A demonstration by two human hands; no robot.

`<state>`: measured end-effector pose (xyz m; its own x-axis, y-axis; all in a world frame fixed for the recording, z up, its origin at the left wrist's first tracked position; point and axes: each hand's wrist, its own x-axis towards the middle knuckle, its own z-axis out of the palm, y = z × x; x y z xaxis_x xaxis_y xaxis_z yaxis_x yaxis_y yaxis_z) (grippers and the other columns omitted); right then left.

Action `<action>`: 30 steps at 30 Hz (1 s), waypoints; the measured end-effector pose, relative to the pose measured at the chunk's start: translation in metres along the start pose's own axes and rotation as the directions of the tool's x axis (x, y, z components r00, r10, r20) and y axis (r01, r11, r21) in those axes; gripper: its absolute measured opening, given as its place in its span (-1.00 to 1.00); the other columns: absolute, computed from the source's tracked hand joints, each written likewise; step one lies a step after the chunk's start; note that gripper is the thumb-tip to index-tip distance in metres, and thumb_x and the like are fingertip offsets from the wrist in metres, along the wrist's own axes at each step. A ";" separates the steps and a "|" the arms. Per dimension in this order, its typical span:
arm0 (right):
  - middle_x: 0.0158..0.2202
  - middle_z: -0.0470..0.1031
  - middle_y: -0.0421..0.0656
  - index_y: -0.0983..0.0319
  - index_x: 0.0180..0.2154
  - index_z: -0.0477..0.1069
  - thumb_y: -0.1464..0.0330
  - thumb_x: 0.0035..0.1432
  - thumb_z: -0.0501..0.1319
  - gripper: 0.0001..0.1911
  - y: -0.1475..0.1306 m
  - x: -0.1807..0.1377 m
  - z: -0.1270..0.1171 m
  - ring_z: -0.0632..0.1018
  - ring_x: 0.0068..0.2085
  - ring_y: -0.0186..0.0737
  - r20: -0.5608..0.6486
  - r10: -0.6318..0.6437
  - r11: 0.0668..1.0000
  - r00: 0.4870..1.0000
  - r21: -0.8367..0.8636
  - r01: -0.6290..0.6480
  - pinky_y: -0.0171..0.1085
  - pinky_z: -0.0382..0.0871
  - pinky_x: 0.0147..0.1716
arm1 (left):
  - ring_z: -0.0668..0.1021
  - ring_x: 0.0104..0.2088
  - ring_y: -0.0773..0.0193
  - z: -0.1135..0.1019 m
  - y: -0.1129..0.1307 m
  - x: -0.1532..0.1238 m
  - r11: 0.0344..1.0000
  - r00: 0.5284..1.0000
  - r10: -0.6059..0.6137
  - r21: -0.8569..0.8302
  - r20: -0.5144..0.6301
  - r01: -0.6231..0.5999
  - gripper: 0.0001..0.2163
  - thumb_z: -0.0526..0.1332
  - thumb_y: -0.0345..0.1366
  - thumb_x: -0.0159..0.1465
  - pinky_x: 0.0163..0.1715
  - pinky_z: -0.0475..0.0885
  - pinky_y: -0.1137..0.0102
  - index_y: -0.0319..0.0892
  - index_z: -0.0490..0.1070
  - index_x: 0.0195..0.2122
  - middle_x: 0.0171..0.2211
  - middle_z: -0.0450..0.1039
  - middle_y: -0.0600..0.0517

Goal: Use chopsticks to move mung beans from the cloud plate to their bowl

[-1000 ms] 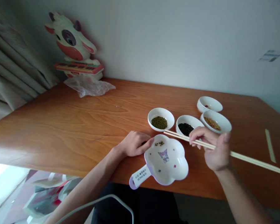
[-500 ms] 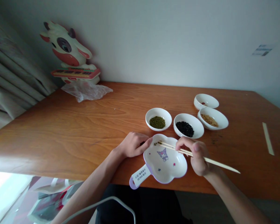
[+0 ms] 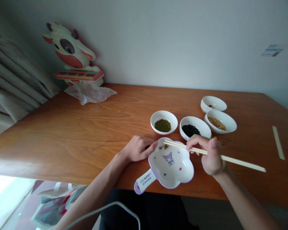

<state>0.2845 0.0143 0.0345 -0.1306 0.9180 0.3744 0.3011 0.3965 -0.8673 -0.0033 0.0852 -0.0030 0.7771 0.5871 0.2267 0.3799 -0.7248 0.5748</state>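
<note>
My right hand is closed round a pair of wooden chopsticks. Their tips lie over the far left part of a white, flower-shaped bowl with a purple rim, a short labelled handle and a cartoon figure inside. Several green mung beans lie in it just below the tips; nothing shows between the tips. My left hand rests on the table with curled fingers, its thumb on the bowl's left rim. Behind stand a white bowl of mung beans and a white bowl of black beans.
To the right, a white bowl holds tan grains; another white bowl behind has a few reddish bits. A pale strip lies far right. Back left are a plastic bag and a cow toy keyboard. A cable crosses in front.
My right hand has moved slightly right and up, lifting the chopstick tips off the beans in the flower-shaped bowl. My left hand stays at the rim.
</note>
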 end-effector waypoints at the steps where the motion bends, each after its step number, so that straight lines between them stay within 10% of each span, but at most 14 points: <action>1: -0.51 0.50 -0.08 0.15 -0.45 0.54 -0.19 0.46 -0.29 -0.14 -0.002 0.006 -0.001 0.44 -0.49 -0.13 -0.047 -0.005 1.000 0.999 0.020 0.006 -0.14 0.23 -0.51 | 0.40 -0.50 0.34 0.000 0.000 0.000 1.000 1.000 -0.003 -0.003 0.001 0.003 -0.53 -0.08 -0.12 0.60 -0.42 0.26 0.40 -0.16 0.29 -0.45 -0.49 0.42 0.05; 7: -0.52 0.46 -0.08 0.15 -0.41 0.57 -0.21 0.42 -0.14 -0.22 -0.009 0.035 -0.007 0.40 -0.49 -0.12 -0.231 0.019 0.999 0.973 0.052 -0.007 -0.14 0.15 -0.53 | 0.40 -0.49 0.34 0.000 0.000 0.000 1.000 1.000 -0.011 -0.008 -0.002 0.011 -0.55 -0.07 -0.12 0.60 -0.40 0.28 0.40 -0.15 0.26 -0.45 -0.50 0.40 0.06; 16: -0.46 0.48 -0.12 0.15 -0.35 0.50 -0.18 0.46 -0.30 -0.19 0.002 -0.020 -0.015 0.44 -0.44 -0.13 0.142 0.110 0.994 0.984 -0.042 -0.106 -0.14 0.25 -0.44 | 0.41 -0.48 0.34 -0.001 0.001 0.000 1.000 1.000 -0.008 0.005 0.001 0.008 -0.55 -0.06 -0.14 0.60 -0.41 0.25 0.39 -0.15 0.29 -0.44 -0.48 0.43 0.07; 30: -0.47 0.43 -0.17 0.16 -0.34 0.47 -0.09 0.52 -0.27 -0.26 0.007 -0.018 0.000 0.43 -0.46 -0.19 0.137 0.094 0.994 0.986 -0.075 -0.084 -0.17 0.20 -0.44 | 0.37 -0.49 0.36 0.001 -0.001 -0.001 1.000 1.000 -0.014 -0.003 0.004 0.015 -0.57 -0.05 -0.15 0.60 -0.41 0.23 0.40 -0.16 0.26 -0.44 -0.49 0.39 0.09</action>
<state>0.2892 0.0003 0.0220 -0.2300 0.9424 0.2426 0.3811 0.3167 -0.8686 -0.0038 0.0849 -0.0043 0.7734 0.5962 0.2154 0.3896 -0.7151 0.5804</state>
